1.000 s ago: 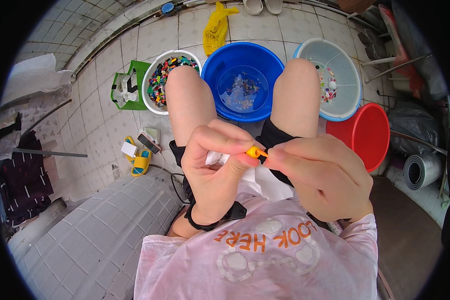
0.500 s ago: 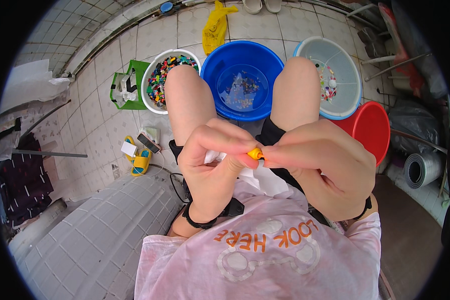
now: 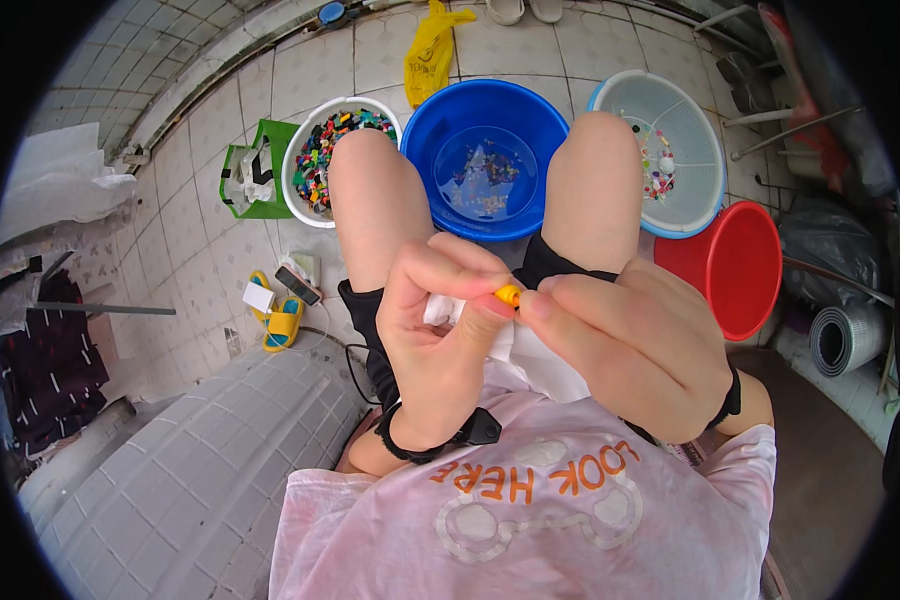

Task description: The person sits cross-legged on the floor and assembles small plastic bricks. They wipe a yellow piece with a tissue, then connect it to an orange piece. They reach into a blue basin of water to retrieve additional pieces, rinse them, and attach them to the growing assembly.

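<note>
Above my lap, my left hand [image 3: 435, 330] pinches a small yellow plastic piece [image 3: 509, 295] between thumb and index finger. The piece is rounded, with a dark spot at its right end; its exact kind is too small to tell. At that end my right hand [image 3: 640, 350] is closed in a pinch, fingertips right against the piece. Whatever lies between those right fingertips is hidden. White tissue [image 3: 535, 368] shows behind and below the hands, partly covered by my left hand.
Beyond my knees stand a white basin [image 3: 292, 190] of colourful toy bricks, a blue basin [image 3: 420, 150] with water and small pieces, and a pale strainer basket [image 3: 705, 150] with beads. A red bucket [image 3: 745, 270], green bag [image 3: 270, 209], yellow bag [image 3: 428, 65] and yellow slippers [image 3: 283, 325] are around.
My right hand has shifted slightly left and turned, its fingers now more stretched along the piece. The yellow piece has moved slightly up and left with my left fingertips.
</note>
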Action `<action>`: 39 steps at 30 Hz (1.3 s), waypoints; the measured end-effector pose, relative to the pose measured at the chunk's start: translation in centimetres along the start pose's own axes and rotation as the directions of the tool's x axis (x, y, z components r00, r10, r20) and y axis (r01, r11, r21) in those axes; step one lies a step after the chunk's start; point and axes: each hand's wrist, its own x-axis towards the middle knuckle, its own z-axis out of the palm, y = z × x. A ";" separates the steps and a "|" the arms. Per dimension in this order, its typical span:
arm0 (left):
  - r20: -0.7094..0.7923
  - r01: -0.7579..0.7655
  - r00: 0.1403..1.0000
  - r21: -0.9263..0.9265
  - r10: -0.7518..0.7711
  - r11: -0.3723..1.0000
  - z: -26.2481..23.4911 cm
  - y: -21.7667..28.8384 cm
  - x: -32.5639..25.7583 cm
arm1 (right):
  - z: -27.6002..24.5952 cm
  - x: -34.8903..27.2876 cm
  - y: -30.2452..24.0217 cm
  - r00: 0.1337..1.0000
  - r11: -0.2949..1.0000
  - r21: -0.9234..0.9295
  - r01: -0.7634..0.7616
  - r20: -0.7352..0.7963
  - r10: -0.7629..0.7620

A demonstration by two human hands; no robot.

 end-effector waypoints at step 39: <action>0.061 0.128 0.990 -0.074 -0.123 0.989 -0.2 -0.7 1.3 | -0.3 0.3 0.1 0.878 0.829 0.303 -0.470 0.065 0.474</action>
